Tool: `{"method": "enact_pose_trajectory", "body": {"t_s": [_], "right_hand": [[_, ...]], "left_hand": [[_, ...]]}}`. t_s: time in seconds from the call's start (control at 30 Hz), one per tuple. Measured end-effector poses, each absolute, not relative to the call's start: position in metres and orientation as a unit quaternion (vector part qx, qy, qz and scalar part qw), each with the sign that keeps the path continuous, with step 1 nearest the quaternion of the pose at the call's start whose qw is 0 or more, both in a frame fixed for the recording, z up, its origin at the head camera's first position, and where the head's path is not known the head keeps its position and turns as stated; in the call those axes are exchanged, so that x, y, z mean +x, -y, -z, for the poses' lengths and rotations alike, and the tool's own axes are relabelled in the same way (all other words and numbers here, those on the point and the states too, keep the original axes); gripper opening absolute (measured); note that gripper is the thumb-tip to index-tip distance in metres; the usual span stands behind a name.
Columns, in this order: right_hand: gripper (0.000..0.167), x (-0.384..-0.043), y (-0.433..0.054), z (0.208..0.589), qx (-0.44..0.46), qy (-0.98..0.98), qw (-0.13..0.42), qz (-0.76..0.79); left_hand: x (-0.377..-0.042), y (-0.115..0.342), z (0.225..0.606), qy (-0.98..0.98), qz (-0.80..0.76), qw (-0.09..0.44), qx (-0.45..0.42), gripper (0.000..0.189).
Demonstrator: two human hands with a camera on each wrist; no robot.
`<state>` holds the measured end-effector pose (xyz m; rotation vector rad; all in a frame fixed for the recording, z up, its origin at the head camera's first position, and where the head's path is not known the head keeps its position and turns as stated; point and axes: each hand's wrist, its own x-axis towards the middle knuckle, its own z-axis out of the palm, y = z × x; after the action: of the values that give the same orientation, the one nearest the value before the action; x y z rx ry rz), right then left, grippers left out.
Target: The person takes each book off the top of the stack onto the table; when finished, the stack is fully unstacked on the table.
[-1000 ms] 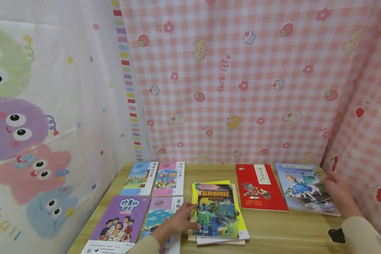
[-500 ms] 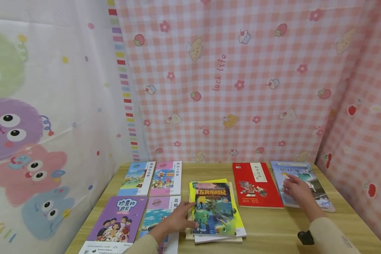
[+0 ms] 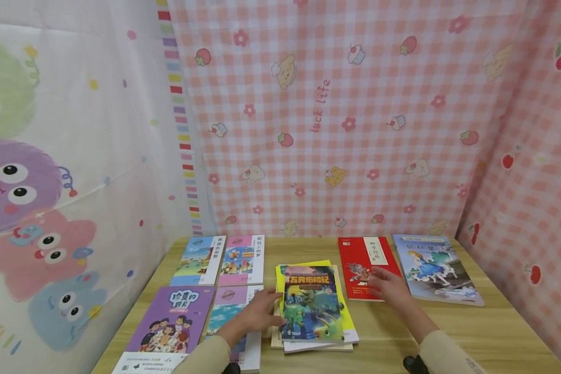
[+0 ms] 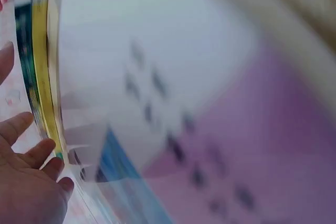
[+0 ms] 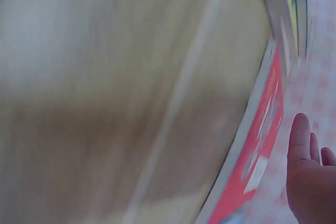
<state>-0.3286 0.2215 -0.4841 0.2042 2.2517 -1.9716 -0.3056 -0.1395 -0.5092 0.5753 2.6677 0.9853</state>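
Observation:
My left hand (image 3: 258, 311) rests at the left edge of a small pile, its fingers touching the books' sides. On top lies a dinosaur comic book (image 3: 312, 306), with a yellow book (image 3: 348, 319) and others under it. In the left wrist view the left hand (image 4: 34, 182) has its fingers spread against the pile's spines. My right hand (image 3: 392, 291) hovers over the lower right part of a red book (image 3: 360, 288), holding nothing. The right wrist view has the right hand (image 5: 312, 177) with fingers extended.
A blue fairy-tale book (image 3: 437, 270) lies at the far right. On the left lie a purple book (image 3: 173, 317), a blue-and-white book (image 3: 198, 259), a pink book (image 3: 240, 259) and a sea-picture book (image 3: 226, 311). Patterned curtains (image 3: 332, 104) enclose the wooden table (image 3: 477, 332).
My right hand has moved left from the blue fairy-tale book to above the red book. The left hand stays at the pile's left edge. The head view has shifted slightly.

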Motion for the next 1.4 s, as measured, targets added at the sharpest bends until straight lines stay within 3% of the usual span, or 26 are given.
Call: {"method": "enact_pose_trajectory", "body": {"t_s": [0.5,1.07,1.4], "right_hand": [[0.056,-0.301,-0.167,0.504,0.067,-0.793,0.101,0.597],[0.058,-0.297,-0.155,0.515,0.102,-0.813,0.098,0.565],[0.057,-0.298,-0.152,0.515,0.102,-0.825,0.08,0.551]], "left_hand": [[-0.312,0.152,0.514,-0.914,-0.344,0.129,0.173,0.067],[-0.31,0.147,0.511,-0.919,-0.335,0.127,0.163,0.069],[-0.308,0.131,0.517,-0.941,-0.288,0.113,0.141,0.085]]}}
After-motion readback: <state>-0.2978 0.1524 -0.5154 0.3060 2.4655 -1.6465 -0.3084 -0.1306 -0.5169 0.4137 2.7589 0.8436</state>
